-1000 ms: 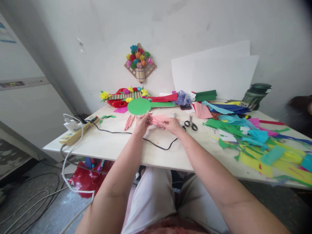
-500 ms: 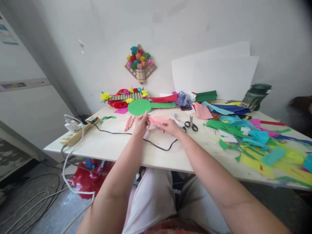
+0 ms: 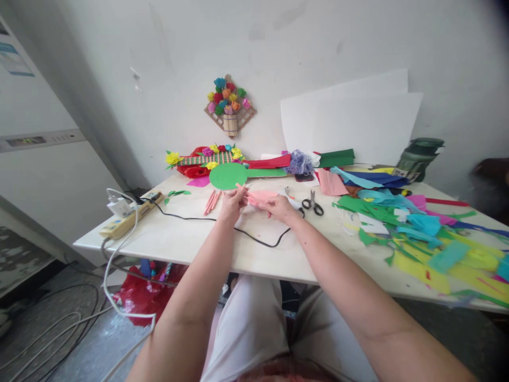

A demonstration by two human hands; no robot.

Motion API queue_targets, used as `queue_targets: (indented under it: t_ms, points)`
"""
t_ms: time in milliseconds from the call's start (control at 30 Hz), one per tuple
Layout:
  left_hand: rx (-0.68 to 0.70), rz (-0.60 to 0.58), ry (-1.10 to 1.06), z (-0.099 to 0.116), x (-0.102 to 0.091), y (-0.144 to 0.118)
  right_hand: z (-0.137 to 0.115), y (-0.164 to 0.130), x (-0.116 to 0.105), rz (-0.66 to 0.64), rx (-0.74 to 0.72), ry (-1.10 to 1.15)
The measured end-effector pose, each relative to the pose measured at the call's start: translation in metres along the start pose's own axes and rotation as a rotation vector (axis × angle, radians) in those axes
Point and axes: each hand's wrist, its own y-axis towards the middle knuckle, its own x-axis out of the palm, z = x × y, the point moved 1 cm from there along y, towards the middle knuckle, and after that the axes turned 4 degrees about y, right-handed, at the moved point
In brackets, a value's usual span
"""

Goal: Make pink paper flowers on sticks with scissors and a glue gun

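Note:
Over the middle of the table, a piece of pink crepe paper [image 3: 260,197] stretches between my two hands. My left hand [image 3: 234,205] is closed, pinching the paper's left end. My right hand [image 3: 282,208] pinches its right end from the other side. Several thin pink paper rolls [image 3: 212,202] lie just left of my left hand. Behind the hands rests a round green card [image 3: 228,176] with a long green strip running right. Black-handled scissors [image 3: 313,202] lie to the right of my right hand. A white tool [image 3: 293,202], partly hidden, is behind that hand.
Coloured paper scraps [image 3: 429,228] cover the table's right side, with a green bottle [image 3: 419,159] behind. A black cord [image 3: 254,237] crosses in front of the hands to a power strip [image 3: 129,216] at left. A flower-trimmed craft [image 3: 207,158] lies at the back.
My hands keep their hold on the pink paper and shift only slightly. The fingers of my left hand have changed position a little. The camera view has moved very slightly.

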Motion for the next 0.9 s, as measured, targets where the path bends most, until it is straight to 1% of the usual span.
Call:
queue_targets:
  t_ms: [133, 333, 400, 533, 600, 667, 733, 900]
  points:
    - [0.005, 0.011, 0.0, -0.0019, -0.0013, 0.0012, -0.0036, -0.0012, -0.0001, 0.007, 0.006, -0.017]
    - [0.001, 0.047, -0.147, 0.0007, -0.0013, 0.0002, -0.0045, -0.0016, 0.0019, 0.002, 0.011, -0.059]
    - [-0.015, 0.08, -0.199, 0.0026, -0.0016, -0.0006, -0.0045, -0.0015, 0.002, 0.021, 0.008, -0.109]
    - [-0.024, 0.183, -0.28, 0.0059, -0.0049, 0.0002, -0.0066, -0.0016, 0.0005, 0.056, 0.015, -0.238]
    - [-0.032, 0.223, -0.29, 0.0063, -0.0071, 0.0016, -0.008, -0.0018, -0.0004, 0.06, 0.023, -0.268]
    - [-0.053, 0.236, -0.273, 0.0058, -0.0084, 0.0029, -0.0086, -0.0018, -0.001, 0.071, 0.03, -0.28]
    - [-0.071, 0.202, -0.228, 0.0049, -0.008, 0.0032, -0.0083, -0.0014, -0.001, 0.09, 0.036, -0.279]
    - [-0.11, 0.0, -0.05, 0.0041, -0.0006, -0.002, -0.0054, 0.0004, 0.0008, 0.105, 0.053, -0.236]
